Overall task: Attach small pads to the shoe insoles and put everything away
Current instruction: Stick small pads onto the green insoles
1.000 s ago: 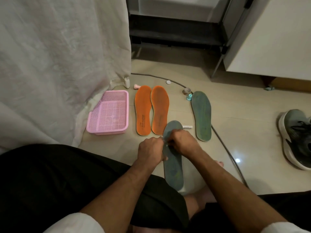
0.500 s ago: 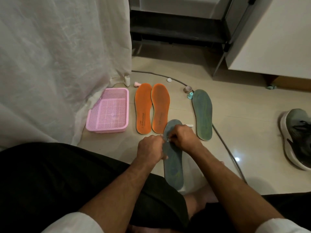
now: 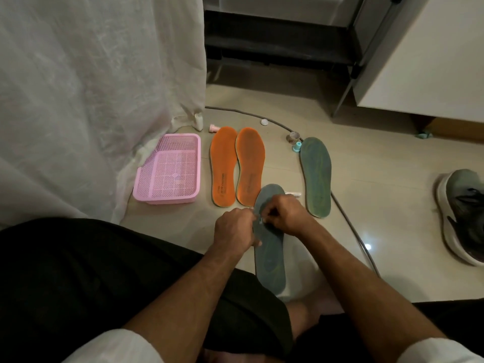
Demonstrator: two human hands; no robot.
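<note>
— Both hands have crept slightly up the grey insole since a second ago.
— Fingers?
— Left hand and right hand curl together, pinching something tiny over it, on the floor.
— Around?
— Orange insoles, pink basket left; second grey insole right.

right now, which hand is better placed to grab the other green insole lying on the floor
Right. The right hand is nearer the far green insole, which lies to its right. The left hand would have to cross over the near green insole.
</note>
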